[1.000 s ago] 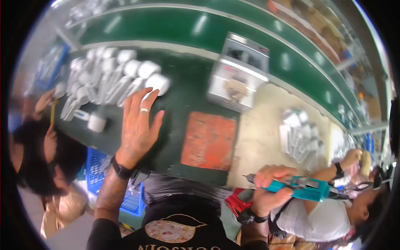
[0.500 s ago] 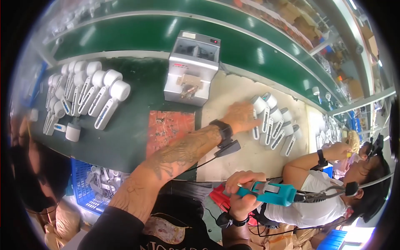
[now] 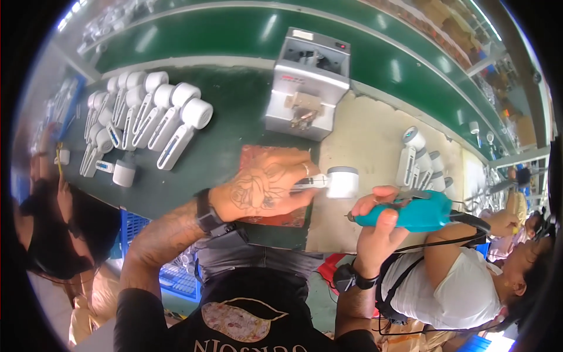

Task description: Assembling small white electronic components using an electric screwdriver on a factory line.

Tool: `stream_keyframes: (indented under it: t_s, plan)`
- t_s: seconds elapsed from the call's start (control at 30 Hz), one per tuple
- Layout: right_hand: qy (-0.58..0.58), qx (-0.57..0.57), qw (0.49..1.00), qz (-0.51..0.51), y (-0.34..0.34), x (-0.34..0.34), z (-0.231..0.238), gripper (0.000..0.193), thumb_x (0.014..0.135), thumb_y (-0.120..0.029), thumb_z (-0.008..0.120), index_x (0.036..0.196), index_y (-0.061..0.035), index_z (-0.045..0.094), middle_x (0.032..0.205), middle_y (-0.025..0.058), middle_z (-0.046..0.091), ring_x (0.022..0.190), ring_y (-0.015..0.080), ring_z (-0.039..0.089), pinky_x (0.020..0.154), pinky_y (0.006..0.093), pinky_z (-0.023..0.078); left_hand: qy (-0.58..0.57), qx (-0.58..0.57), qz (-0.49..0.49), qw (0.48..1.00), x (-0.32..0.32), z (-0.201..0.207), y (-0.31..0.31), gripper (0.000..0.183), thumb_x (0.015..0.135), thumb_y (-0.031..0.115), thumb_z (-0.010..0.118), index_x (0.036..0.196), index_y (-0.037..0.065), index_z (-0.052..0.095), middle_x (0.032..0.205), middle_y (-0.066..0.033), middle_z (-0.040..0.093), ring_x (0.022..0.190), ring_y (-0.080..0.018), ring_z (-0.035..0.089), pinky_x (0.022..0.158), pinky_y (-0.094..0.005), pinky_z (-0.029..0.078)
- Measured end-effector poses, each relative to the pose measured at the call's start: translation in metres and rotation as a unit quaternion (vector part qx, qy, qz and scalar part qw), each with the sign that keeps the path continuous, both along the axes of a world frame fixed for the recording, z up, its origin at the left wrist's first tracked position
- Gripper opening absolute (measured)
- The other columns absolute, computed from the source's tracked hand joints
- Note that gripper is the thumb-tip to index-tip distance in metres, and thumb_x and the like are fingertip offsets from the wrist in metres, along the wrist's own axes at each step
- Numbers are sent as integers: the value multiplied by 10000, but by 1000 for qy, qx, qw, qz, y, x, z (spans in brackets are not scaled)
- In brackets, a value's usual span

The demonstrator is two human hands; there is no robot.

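Note:
Over the red mat (image 3: 293, 219), my left hand (image 3: 258, 188) is closed on the handle of a white handheld device (image 3: 343, 183). Its drum-shaped head points right; most of the handle is hidden under my fingers. In my right hand (image 3: 375, 240) is a teal electric screwdriver (image 3: 413, 212), its bit pointing left, just below the device's head and apart from it. My thumb and fingers wrap its front part. A cable runs from its rear end.
Similar white devices lie in a large group (image 3: 176, 135) on the left and a smaller one (image 3: 419, 161) on the right. A grey machine (image 3: 308, 88) stands behind the mat. A blue basket (image 3: 134, 226) sits below the bench edge. A co-worker in white (image 3: 463, 281) is close on my right.
My left hand has come from the right-hand group back to the red mat, now with a white device in it. The screwdriver has risen closer to the bench edge. The view has shifted.

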State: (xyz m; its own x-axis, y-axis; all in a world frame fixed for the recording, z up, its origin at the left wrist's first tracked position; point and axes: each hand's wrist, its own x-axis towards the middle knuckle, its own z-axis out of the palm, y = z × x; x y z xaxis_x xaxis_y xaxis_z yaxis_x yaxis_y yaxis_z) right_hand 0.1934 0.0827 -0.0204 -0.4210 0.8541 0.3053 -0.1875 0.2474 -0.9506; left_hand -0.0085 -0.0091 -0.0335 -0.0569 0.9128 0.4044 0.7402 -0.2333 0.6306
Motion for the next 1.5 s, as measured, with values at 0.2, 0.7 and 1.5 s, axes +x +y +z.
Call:
stream_keyframes:
  t_s: [0.2,0.7,1.5]
  plan:
    - [72,-1,996,46,-19,-43,21,699,934,-681,515,1099,-2,504,674,44,472,571,162,455,522,302,371,51,47,48,996,-18,-19,-23,367,776,165,772,1114,72,666,1073,-92,651,960,-290,632,763,-411,504]
    - [72,-2,993,93,-19,-100,18,722,901,-708,543,1096,-13,517,637,42,459,548,161,458,514,304,377,11,83,16,996,-26,-31,-22,269,786,212,760,938,23,642,1067,-108,617,942,-297,555,825,-416,478]
    - [64,37,989,131,-15,-105,21,735,899,-660,596,1147,26,506,630,46,474,537,163,480,496,316,414,-51,77,33,995,-21,-32,-17,281,785,185,767,939,34,588,938,-117,543,859,-328,534,755,-416,446]
